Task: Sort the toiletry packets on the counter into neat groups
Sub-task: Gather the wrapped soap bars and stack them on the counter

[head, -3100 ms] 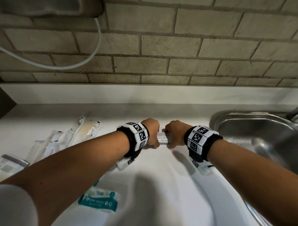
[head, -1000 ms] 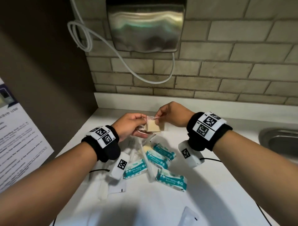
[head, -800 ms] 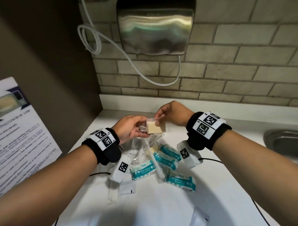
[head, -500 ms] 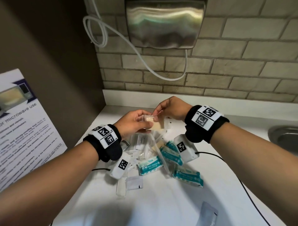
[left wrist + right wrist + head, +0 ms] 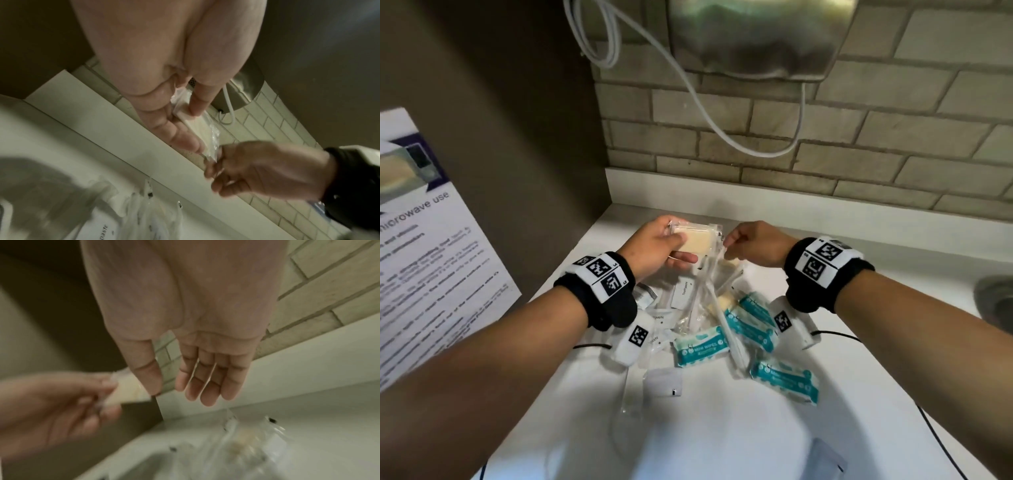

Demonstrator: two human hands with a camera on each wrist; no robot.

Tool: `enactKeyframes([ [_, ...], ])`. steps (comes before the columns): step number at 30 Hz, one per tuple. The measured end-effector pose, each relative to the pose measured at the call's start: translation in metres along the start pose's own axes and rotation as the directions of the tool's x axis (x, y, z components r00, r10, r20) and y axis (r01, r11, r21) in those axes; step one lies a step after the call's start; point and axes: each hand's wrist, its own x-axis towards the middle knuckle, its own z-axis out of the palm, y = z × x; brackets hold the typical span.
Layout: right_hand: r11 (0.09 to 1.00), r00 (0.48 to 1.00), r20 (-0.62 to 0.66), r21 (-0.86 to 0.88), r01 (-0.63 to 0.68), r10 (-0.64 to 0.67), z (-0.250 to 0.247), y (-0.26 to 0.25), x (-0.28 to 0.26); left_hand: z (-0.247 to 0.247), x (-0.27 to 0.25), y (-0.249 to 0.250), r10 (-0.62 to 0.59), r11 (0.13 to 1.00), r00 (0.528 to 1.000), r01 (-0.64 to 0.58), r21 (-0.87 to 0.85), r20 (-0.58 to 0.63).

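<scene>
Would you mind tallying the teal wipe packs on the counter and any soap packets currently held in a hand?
Teal wipe packs: 4
Soap packet, held in the left hand: 1
Total: 5

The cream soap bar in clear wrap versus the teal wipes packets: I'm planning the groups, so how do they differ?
The cream soap bar in clear wrap is held off the counter by the left hand; the teal wipes packets lie on the white counter. Its wrap is see-through and unprinted; theirs is opaque teal with lettering. One is held; four lie there. Both are sealed.
</scene>
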Motion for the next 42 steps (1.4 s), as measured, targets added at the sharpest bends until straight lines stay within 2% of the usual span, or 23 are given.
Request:
enactKeyframes([
  [3,0.915,0.990,0.138,-0.396,0.077,-0.024,0.029,0.016,0.003,-0.004,0.005,-0.004,0.014,0.999,1.000,-0.014,0.035,-0.009],
  [6,0.829,0.958,0.282,-0.524,0.196,-0.048,0.051,0.021,0.005,-0.005,0.008,-0.005,0.034,0.998,0.999,-0.034,0.055,-0.006],
  [13,0.744,0.941,0.312,-0.598,0.300,-0.129,0.053,0.025,0.017,-0.013,0.012,-0.012,0.037,0.996,0.999,-0.037,0.087,0.007],
  [16,0.782,0.942,0.280,-0.539,0.312,-0.183,0.046,0.023,0.022,-0.017,0.016,-0.014,0.040,0.996,0.999,-0.039,0.082,-0.007],
  [19,0.804,0.959,0.259,-0.542,0.244,-0.116,0.031,0.021,0.038,-0.020,0.022,-0.013,0.041,0.997,0.999,-0.039,0.070,-0.021],
  [23,0.783,0.974,0.198,-0.585,0.210,-0.114,-0.001,0.017,0.065,-0.022,0.035,-0.011,0.041,0.997,0.999,-0.040,0.064,-0.013],
  [28,0.716,0.966,0.256,-0.680,0.162,0.025,-0.003,0.025,0.098,-0.021,0.058,-0.014,0.021,0.999,1.000,-0.021,0.037,-0.020],
  [30,0.692,0.951,0.300,-0.702,0.170,0.071,0.004,0.027,0.102,-0.018,0.065,-0.014,0.035,0.999,0.999,-0.034,0.042,-0.016],
  [37,0.566,0.917,0.399,-0.761,0.318,0.021,0.012,0.046,0.106,-0.012,0.078,-0.016,0.030,0.999,1.000,-0.030,0.030,-0.001],
  [41,0.511,0.919,0.392,-0.798,0.321,0.035,0.009,0.041,0.106,-0.013,0.076,-0.017,0.025,0.999,1.000,-0.025,0.025,-0.006],
  [42,0.532,0.931,0.363,-0.797,0.287,0.040,0.007,0.040,0.106,-0.014,0.075,-0.016,0.024,0.999,1.000,-0.024,0.024,-0.010],
])
